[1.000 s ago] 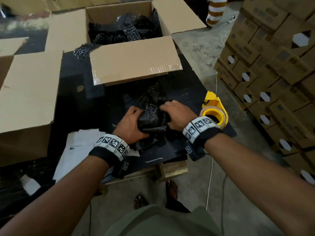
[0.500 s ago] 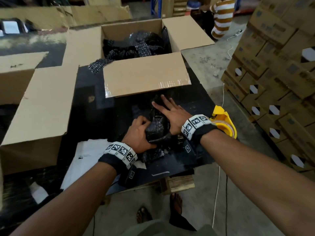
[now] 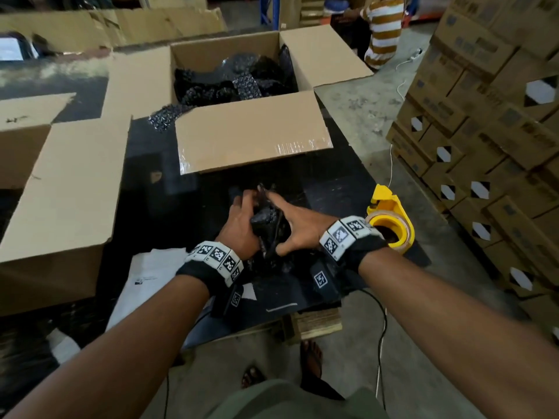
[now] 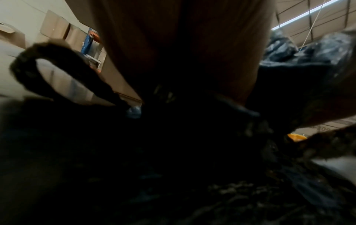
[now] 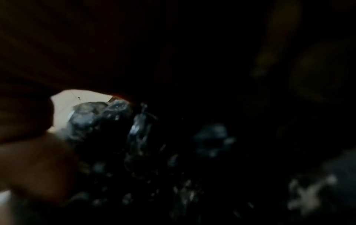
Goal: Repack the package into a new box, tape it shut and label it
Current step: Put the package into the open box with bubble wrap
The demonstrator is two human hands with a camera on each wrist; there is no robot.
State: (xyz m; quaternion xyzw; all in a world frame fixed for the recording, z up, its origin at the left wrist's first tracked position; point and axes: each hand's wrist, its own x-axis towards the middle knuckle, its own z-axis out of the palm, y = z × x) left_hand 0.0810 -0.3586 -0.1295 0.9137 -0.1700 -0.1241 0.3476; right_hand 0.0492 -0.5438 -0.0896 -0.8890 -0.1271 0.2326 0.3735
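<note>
A black bubble-wrapped package (image 3: 267, 220) lies on the dark table (image 3: 329, 189) just in front of the open cardboard box (image 3: 251, 140). My left hand (image 3: 242, 220) grips its left side with curled fingers. My right hand (image 3: 295, 225) clasps its right side, thumb hooked under and fingers laid over the top. The box holds more black bubble wrap (image 3: 233, 80). Both wrist views are dark; the right wrist view shows only glossy black wrap (image 5: 108, 121) against the palm. A yellow tape dispenser (image 3: 388, 220) sits right of my right wrist.
A large closed cardboard box (image 3: 66, 201) stands at the left. White paper sheets (image 3: 151, 279) lie near the table's front edge. Stacked cartons (image 3: 490, 140) fill the right side. A person in a striped shirt (image 3: 382, 28) sits beyond the table.
My right hand, spread flat over the package half a second ago, now closes around its right side. My left hand has shifted up along the package. The head view has tilted upward.
</note>
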